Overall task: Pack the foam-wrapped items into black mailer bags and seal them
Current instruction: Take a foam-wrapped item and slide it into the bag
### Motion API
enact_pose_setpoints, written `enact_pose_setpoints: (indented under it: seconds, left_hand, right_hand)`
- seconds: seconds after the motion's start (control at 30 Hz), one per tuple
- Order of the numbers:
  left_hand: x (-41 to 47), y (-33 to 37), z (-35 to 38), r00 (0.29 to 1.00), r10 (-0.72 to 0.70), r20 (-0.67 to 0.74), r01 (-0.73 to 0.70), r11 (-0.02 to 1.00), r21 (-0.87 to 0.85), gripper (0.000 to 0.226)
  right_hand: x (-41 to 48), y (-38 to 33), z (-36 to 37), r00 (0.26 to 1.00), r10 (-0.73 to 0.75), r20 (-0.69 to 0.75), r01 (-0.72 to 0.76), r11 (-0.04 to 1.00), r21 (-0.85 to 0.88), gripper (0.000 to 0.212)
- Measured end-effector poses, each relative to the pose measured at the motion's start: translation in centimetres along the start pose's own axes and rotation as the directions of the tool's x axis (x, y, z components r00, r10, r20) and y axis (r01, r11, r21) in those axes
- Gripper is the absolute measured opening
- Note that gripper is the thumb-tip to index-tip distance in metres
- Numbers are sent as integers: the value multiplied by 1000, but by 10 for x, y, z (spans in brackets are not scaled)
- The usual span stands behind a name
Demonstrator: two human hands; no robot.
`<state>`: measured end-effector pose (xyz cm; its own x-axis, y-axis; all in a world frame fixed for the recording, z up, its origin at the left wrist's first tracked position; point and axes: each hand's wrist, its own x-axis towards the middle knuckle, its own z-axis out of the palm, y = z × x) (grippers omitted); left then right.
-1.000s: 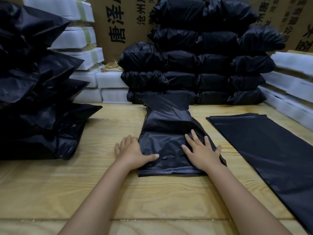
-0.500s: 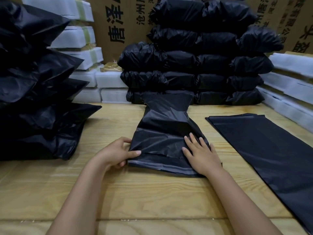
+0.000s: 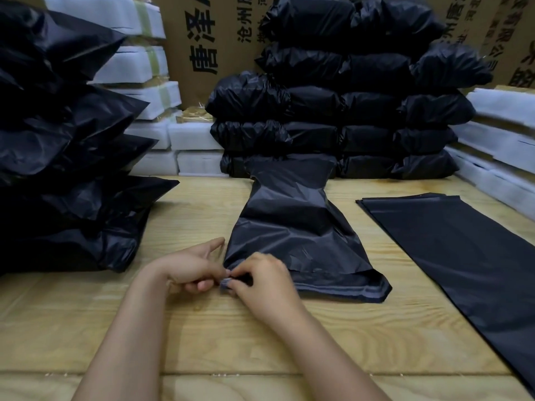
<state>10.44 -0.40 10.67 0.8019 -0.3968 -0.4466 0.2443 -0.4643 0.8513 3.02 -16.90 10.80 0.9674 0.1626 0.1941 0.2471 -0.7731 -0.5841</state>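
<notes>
A filled black mailer bag lies lengthwise in the middle of the wooden table, its open flap end toward me. My left hand and my right hand meet at the bag's near left corner. Both pinch the edge of the flap there, where a small grey strip shows between the fingertips. The foam-wrapped item inside the bag is hidden.
A pile of empty flat black mailers lies to the right. Sealed black packs are stacked at the back and on the left. White foam-wrapped items stand at back left and along the right edge. Cardboard boxes stand behind.
My right hand has moved left from the bag's right side to its near left corner. Both hands went from pressing the bag to pinching its flap edge.
</notes>
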Motion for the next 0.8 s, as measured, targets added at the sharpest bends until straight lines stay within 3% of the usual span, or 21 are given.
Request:
enact_pose_setpoints:
  seconds: [0.23, 0.43, 0.67, 0.8]
  left_hand:
    - [6, 0, -2, 997, 41, 65, -39, 999, -31, 87]
    - [10, -5, -8, 993, 36, 110, -33, 999, -26, 88]
    - [13, -9, -11, 995, 48, 86, -39, 994, -103, 82]
    - [10, -4, -10, 990, 41, 132, -21, 989, -147, 81]
  right_hand:
    - [-5, 9, 7, 996, 65, -55, -49, 966, 253, 5]
    - [-9, 8, 10, 995, 6, -97, 17, 972, 234, 2]
    - [-38, 12, -12, 953, -292, -84, 299, 950, 90, 3]
    - [-83, 38, -43, 950, -267, -161, 281, 957, 70, 9]
